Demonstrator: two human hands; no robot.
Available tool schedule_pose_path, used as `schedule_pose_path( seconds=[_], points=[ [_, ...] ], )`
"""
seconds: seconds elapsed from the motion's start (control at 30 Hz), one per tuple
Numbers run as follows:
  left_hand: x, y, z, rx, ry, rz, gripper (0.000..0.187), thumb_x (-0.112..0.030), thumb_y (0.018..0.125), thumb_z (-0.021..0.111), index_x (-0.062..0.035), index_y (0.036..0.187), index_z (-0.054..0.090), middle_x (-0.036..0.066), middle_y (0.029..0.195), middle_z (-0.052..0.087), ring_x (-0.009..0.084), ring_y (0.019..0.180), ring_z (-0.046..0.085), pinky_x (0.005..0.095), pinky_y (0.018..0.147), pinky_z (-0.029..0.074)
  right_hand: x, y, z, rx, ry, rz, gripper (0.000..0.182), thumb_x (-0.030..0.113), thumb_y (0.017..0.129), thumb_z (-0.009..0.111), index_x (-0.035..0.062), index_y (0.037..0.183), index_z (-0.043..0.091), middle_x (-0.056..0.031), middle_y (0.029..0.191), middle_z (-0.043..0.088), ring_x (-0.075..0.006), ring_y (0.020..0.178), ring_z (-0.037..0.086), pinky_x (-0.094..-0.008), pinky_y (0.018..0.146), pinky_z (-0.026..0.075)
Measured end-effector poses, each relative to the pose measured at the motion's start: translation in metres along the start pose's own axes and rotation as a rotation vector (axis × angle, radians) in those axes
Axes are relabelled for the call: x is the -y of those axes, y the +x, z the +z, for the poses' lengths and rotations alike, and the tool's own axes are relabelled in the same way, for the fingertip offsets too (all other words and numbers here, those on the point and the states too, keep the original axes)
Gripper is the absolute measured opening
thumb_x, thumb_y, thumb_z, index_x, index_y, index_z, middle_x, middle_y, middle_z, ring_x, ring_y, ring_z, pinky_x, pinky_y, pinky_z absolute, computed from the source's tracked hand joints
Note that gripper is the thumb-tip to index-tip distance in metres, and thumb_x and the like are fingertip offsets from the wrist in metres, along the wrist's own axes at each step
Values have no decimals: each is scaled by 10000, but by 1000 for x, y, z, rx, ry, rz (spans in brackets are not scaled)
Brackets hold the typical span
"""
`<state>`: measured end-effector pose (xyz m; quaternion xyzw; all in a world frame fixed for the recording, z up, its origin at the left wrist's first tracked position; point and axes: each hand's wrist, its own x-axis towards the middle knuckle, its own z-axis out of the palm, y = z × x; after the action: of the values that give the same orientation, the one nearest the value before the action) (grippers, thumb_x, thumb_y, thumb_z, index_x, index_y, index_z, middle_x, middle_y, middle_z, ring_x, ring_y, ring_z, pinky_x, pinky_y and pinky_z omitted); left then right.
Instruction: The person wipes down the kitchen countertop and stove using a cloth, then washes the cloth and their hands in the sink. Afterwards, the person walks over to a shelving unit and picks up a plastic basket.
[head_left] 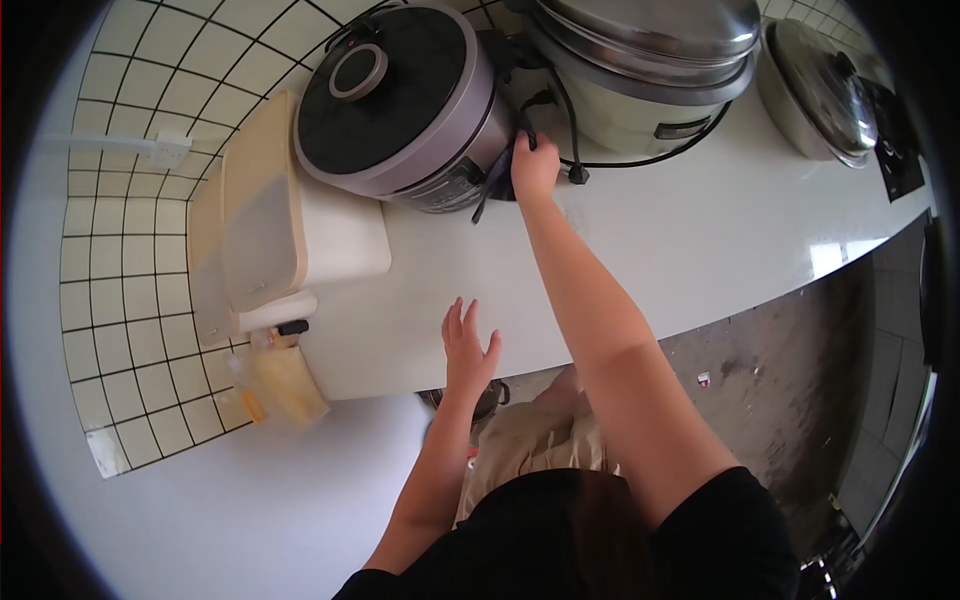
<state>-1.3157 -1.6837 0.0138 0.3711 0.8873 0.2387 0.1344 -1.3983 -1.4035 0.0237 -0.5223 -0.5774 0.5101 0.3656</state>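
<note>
My right hand [535, 168] reaches across the white counter [450, 265] into the gap between two cookers. Its fingers are closed on a black strip-like thing [497, 180] whose kind I cannot make out; one end of it hangs toward the counter. Left of that hand stands a mauve electric pressure cooker [395, 100] with a black lid. To the right is a pale green rice cooker [640, 105] with steel lids on top. A black plug [578, 174] lies beside my right wrist. Over the front of the counter, my left hand [468, 352] is open, its fingers apart, holding nothing.
White bins with beige lids [265, 240] line the tiled wall on the left, next to a plastic packet [285, 380]. A lidded steel pan [820, 95] sits at the far right by a black hob [897, 145]. A wall socket [170, 150] is at left.
</note>
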Motion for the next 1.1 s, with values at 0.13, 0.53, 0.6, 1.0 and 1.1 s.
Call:
schedule_pose_path(
  seconds=[0.13,0.53,0.6,1.0,1.1],
  points=[
    [4,-8,-1,21,11,14,586,-163,835,620,-35,1354,379,234,1425,303,427,1300,288,502,1055,307,22,-12,-11,0,154,-154,337,232,905,546,-29,1102,630,-226,1123,554,-378,1059,527,-381,921,421],
    [22,-7,-1,-7,11,90,590,-118,826,617,-2,1348,370,261,1406,305,445,1286,292,516,1042,312,22,-146,-3,188,244,-321,411,142,908,564,-24,1280,510,-270,1220,457,-414,1118,475,-409,952,404],
    [22,-5,-7,-22,-7,72,587,-112,825,615,2,1347,370,262,1408,301,446,1286,292,516,1042,311,23,-141,0,107,191,-340,390,139,907,566,-29,1257,530,-267,1227,452,-400,1112,480,-400,945,410],
    [49,-31,-5,-201,-49,-45,591,-98,810,611,-6,1345,378,272,1381,338,461,1241,341,525,1032,322,33,-139,0,153,106,-268,448,189,920,564,-43,1295,490,-216,1202,488,-351,1072,507,-378,922,409],
    [58,-34,0,-224,-22,-66,607,-116,784,627,-5,1333,392,271,1372,348,460,1226,356,532,1026,321,15,-153,4,325,-74,-457,408,147,897,587,-13,1268,534,-223,1153,521,-379,1004,538,-388,883,439]
  ],
)
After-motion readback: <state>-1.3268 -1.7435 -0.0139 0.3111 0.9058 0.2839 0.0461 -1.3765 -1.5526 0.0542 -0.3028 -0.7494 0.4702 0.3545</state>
